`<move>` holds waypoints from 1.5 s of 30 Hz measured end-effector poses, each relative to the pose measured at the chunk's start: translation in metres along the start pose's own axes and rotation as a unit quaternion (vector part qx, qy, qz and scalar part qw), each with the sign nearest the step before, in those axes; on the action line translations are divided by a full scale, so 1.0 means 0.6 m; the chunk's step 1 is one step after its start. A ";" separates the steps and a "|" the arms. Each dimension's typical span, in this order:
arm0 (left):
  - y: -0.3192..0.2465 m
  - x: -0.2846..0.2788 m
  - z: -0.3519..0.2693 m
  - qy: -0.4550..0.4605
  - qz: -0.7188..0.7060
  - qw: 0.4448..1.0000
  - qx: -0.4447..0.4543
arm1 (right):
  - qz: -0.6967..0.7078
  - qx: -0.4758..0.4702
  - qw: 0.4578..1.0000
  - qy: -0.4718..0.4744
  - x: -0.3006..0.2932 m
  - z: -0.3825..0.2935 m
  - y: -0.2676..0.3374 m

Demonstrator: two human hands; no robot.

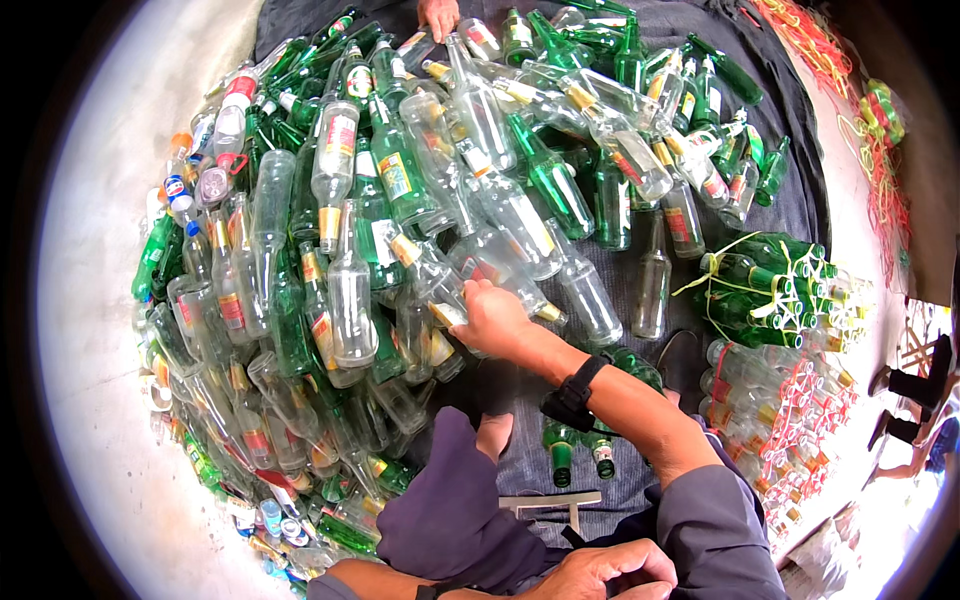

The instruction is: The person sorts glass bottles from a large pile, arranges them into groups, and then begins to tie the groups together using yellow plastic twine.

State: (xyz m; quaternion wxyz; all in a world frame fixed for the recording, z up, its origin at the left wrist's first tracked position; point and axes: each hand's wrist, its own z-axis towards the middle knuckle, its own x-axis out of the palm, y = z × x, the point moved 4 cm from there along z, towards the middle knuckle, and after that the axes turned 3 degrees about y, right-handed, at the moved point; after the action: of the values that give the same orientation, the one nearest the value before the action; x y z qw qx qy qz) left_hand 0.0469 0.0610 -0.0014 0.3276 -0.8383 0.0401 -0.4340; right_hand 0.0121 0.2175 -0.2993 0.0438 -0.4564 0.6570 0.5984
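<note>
Before me lies a large heap of clear and green glass bottles. My right hand [491, 319], reaching in from the right, grips the base end of a clear glass bottle [430, 274] with a gold neck wrap. Just beyond that hand lies another clear bottle [495, 262], its gold neck pointing toward my lower right. My left hand [607, 570] is low at the bottom edge, over my lap. Its fingers are loosely bent with a gap to the thumb, and no object shows in it. A green bottle [559, 454] lies on the dark ground cloth [517, 457] near my feet.
Bundles of green bottles [765, 289] and clear bottles [772, 412], tied with plastic strapping, stand at right. Loose red and yellow straps [817, 52] lie top right. Another person's hand [439, 15] touches the heap's far edge. Plastic bottles [176, 187] lie left. Someone's legs [911, 397] show far right.
</note>
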 end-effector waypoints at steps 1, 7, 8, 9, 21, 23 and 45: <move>-0.001 -0.001 0.000 0.000 0.003 1.000 -0.004 | -0.002 -0.003 1.000 -0.004 -0.001 -0.001 -0.001; 0.001 -0.001 0.003 -0.001 -0.020 1.000 -0.020 | -0.035 -0.004 0.999 0.026 0.006 -0.014 0.001; -0.004 0.000 0.003 0.002 -0.022 0.999 -0.029 | -0.036 -0.002 0.999 0.036 0.010 -0.016 0.000; -0.011 -0.001 0.003 0.005 -0.025 0.999 -0.037 | -0.042 -0.004 0.999 0.035 0.016 -0.019 0.002; -0.007 -0.002 0.002 -0.011 0.015 1.000 -0.005 | -0.054 0.005 0.998 0.042 0.069 -0.025 0.006; -0.006 -0.002 0.000 -0.012 0.008 1.000 -0.009 | -0.027 -0.008 0.998 0.051 0.077 -0.026 0.003; -0.023 -0.026 0.001 -0.010 -0.073 0.995 -0.061 | -0.112 0.084 0.972 -0.187 -0.276 0.144 -0.148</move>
State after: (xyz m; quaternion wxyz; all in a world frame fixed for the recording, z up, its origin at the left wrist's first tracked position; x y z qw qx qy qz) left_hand 0.0344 0.0779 -0.0045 0.2441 -0.8614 0.0020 -0.4454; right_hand 0.1238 0.3912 -0.2897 0.2709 -0.4018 0.6294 0.6074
